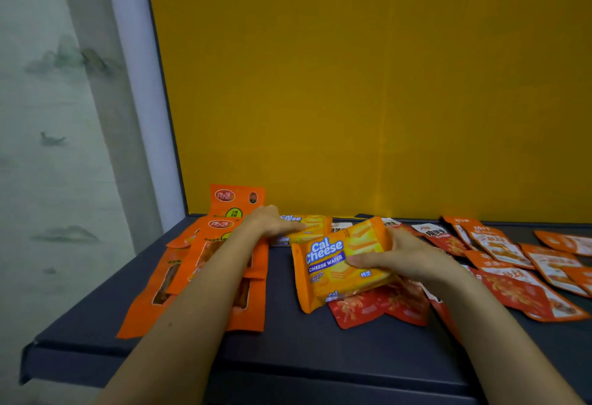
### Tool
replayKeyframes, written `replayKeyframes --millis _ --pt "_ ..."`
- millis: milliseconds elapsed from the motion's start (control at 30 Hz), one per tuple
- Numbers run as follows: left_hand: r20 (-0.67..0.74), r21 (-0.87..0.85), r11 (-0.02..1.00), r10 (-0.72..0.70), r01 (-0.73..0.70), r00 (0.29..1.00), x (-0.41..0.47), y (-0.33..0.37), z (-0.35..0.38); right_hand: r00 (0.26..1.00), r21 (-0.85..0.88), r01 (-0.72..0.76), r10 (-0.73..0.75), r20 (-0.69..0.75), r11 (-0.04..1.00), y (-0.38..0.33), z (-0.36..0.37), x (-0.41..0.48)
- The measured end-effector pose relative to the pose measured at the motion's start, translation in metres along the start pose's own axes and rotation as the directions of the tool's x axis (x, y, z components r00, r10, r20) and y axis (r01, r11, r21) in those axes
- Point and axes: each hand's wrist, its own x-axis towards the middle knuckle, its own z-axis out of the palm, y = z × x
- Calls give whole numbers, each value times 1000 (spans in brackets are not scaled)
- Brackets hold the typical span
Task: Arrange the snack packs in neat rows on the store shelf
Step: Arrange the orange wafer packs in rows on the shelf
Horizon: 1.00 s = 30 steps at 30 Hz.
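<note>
The right grip (400,260) clasps a yellow-orange foil Cal Cheese wafer pack (339,265), tilted just above the middle of the dark grey shelf (288,343), probably to join the matching yellow pack (312,227) farther back, which the flat-fingered left grip (272,222) steadies.

Head view, angled down, close over shelf (288,350)

Yellow-orange with blue-and-white lettering is being shown by the wafer pack (339,263). Orange is being shown by the pouches (141,313), red by the sachets (378,305), slate by the shelf (288,340).
</note>
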Motion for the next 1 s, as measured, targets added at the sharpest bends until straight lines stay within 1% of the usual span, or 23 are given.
replayKeyframes --millis 67,133,200,233,300,400,500,600,700,767,800,867,933,1000 --pt "64 -82 997 -10 15 998 3 -1 -1 998 5 1 -1 -55 1000 5 -4 1" --pt "158 -138 990 -8 31 987 7 -5 -1 995 -7 3 -4 -103 1000 8 -7 2" --pt "227 -153 988 4 31 974 12 -12 1 991 3 1 -1 -131 1000 9 -8 1" --pt "233 -144 989 15 20 972 15 -15 3 990 3 2 -2 -138 1000 10 -9 1" --pt "195 -122 992 41 -17 980 21 -20 8 989 -15 5 -7 -147 1000 11 -8 2" --pt "96 -100 992 93 -83 991 24 -21 10 986 -25 8 -12 -165 1000 11 -8 4" --pt "42 -107 986 137 -132 990 25 -19 8 986 -44 6 -14 -168 999 10 -9 4" --pt "-28 -154 972 175 -177 984 24 -18 7 984 -36 18 -25 -179 999 12 -10 5" --pt "-121 -234 936 241 -264 963 19 -14 5 982 -27 12 -17 -189 1000 14 -11 6" --pt "-158 -271 916 261 -296 952 16 -12 1 981 -20 3 -6 -194 1000 16 -11 8" --pt "-165 -303 905 257 -297 952 17 -13 -1 981 -13 2 -5 -195 1000 18 -11 9" --pt "-149 -431 861 226 -269 963 18 -14 -6 980 16 -6 9 -199 1000 20 -11 11" --pt "-115 -559 805 160 -198 980 17 -15 -8 983 55 -10 20 -184 998 21 -11 11" --pt "-62 -664 743 56 -83 996 13 -15 -10 983 90 -24 40 -181 996 19 -11 10"
